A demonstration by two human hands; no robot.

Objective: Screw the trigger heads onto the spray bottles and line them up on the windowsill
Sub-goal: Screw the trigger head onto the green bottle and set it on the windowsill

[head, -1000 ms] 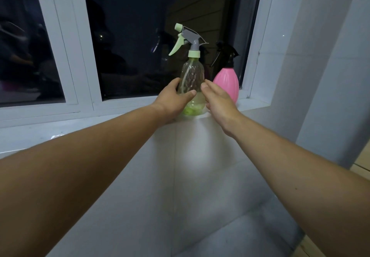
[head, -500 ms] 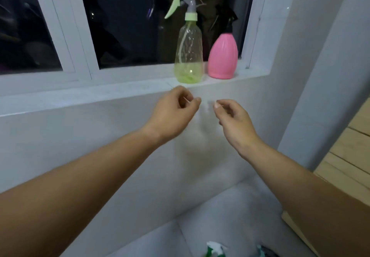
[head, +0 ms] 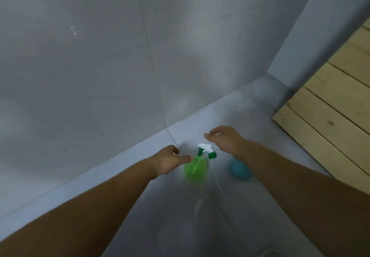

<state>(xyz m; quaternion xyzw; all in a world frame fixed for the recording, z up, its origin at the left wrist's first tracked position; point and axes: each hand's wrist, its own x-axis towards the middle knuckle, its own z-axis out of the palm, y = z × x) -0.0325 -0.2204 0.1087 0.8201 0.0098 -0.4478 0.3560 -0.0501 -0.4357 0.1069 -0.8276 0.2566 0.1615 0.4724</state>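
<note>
- The left hand (head: 170, 161) reaches down toward the floor, fingers loosely curled and holding nothing; its thumb points at the green spray bottle (head: 195, 169) and ends right at the bottle's upper edge, though the blur hides whether they touch
- The right hand (head: 224, 139) hangs above the floor with its fingers bent loosely inward and nothing between them
- The green spray bottle stands on the grey floor (head: 200, 226) close to the foot of the tiled wall (head: 100, 56), seen from above and blurred
- A white and green trigger head (head: 207, 150) lies just beyond the green bottle, between the two hands and below the right hand's fingers; its clear dip tube (head: 217, 182) trails across the floor toward the camera
- A blue spray bottle (head: 240, 169) sits to the right of the green one, partly hidden under the right forearm
- Pale wooden planks (head: 330, 116) cover the floor at the right edge
</note>
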